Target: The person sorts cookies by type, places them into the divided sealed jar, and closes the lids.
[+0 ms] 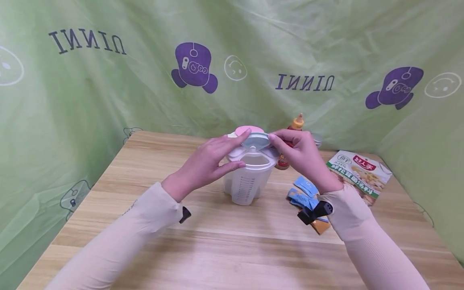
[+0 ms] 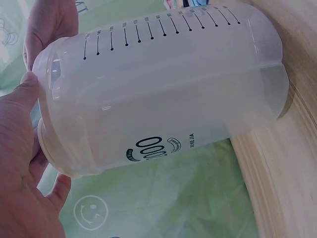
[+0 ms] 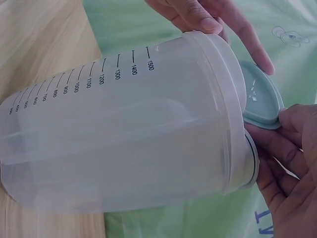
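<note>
A translucent plastic food storage container (image 1: 241,187) with a measuring scale stands upright on the table. Its white lid (image 3: 233,148) has several flaps; a light blue flap (image 3: 261,96) is raised over a pouring opening, and a pink flap (image 1: 249,130) lies behind it. My left hand (image 1: 208,161) grips the lid from the left, thumb at the front rim and a finger stretched toward the blue flap. From the right, my right hand (image 1: 304,155) pinches the edge of the blue flap between thumb and fingers. Through the walls, no contents show.
Behind the right hand stands a red sauce bottle (image 1: 282,162) with a yellow cap. Small blue and orange sachets (image 1: 302,197) lie right of the container, beside a white and green food pouch (image 1: 362,173). A green printed curtain (image 1: 145,92) hangs around the wooden table (image 1: 203,257).
</note>
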The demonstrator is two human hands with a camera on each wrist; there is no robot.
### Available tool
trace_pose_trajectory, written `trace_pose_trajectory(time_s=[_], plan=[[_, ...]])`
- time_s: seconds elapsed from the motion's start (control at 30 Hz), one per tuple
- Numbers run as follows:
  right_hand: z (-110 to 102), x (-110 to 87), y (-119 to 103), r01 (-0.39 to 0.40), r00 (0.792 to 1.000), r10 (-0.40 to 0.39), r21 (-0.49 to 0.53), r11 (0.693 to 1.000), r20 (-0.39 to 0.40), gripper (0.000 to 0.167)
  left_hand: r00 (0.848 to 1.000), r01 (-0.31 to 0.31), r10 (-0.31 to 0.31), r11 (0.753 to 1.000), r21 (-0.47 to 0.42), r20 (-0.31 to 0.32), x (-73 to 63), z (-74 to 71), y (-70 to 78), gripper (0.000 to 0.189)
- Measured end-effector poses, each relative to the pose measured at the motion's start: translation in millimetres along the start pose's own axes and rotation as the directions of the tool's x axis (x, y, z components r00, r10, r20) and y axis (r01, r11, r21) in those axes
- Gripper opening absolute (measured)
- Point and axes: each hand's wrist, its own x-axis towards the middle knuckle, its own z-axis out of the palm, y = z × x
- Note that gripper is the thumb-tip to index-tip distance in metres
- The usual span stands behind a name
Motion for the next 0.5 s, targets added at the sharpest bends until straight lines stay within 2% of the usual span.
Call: trace_pose_trajectory(time_s=[0.17, 0.5], plan=[[2.3, 1.2, 0.5, -0.003, 1.0, 0.004, 0.029, 1.0, -0.02, 0.022, 1.0, 0.018, -0.018, 0.999, -0.031, 0.006, -1.1, 1.0, -1.5, 0.075], [3.3, 0.2, -0.3, -0.01, 0.999, 0.011, 0.025, 1.0, -0.045, 0.022, 1.0, 0.005, -0.004, 0.994, -0.114, 0.008, 2.0, -1.7, -3.0, 0.076]])
